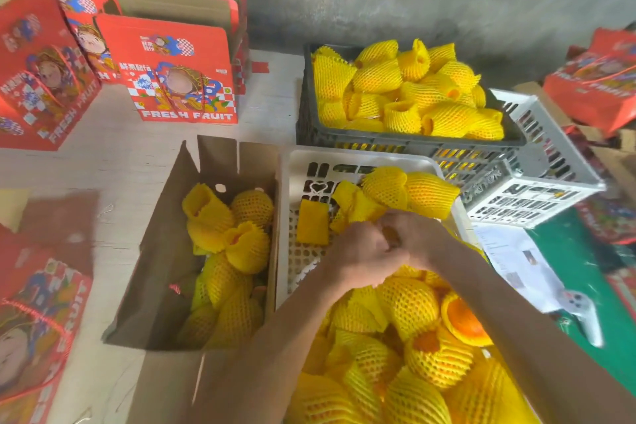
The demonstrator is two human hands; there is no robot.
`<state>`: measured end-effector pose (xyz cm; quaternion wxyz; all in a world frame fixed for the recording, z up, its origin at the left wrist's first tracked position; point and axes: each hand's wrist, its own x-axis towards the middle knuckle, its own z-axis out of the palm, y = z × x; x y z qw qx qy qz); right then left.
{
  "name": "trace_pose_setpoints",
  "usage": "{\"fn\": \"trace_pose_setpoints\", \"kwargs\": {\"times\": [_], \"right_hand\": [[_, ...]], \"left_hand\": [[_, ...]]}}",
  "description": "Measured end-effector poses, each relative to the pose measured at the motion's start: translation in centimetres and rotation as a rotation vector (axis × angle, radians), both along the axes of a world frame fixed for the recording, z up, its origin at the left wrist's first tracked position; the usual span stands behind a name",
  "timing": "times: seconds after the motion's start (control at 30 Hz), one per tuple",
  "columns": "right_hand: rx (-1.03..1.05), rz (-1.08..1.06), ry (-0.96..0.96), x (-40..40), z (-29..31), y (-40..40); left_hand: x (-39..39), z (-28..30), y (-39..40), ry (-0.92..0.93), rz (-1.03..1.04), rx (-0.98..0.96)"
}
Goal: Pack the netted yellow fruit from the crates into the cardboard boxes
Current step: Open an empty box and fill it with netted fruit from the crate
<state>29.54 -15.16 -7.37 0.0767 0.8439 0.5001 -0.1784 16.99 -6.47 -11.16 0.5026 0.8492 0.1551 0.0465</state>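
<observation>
An open cardboard box (161,251) in front of me holds several netted yellow fruit (237,244). To its right a white crate (292,182) is piled with more netted fruit (409,306). Over this crate my left hand (361,255) and my right hand (416,234) meet with fingers curled, holding a small orange piece between them that is mostly hidden. Behind stands a dark crate (309,134) heaped with netted fruit (406,89).
Red printed "FRESH FRUIT" boxes (179,79) stand at the back left, and another lies at the near left (38,320). A grey empty crate (537,182) sits at the right, with papers (512,258) and a white controller (585,317) on green matting.
</observation>
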Motion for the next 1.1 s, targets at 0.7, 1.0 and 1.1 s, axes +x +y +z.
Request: {"fn": "trace_pose_setpoints", "kwargs": {"times": [0.7, 1.0, 1.1], "right_hand": [[0.832, -0.291, 0.346, 2.0, 4.3, 6.3], [0.295, -0.302, -0.132, 6.2, -1.0, 4.4], [0.131, -0.275, -0.245, 6.4, -1.2, 4.4]], "left_hand": [[4.1, 1.2, 8.4, -0.408, 0.338, -1.925], [-0.2, 1.5, 9.1, -1.166, 0.18, -2.31], [-1.2, 1.5, 9.7, -1.3, 0.225, -2.327]]}}
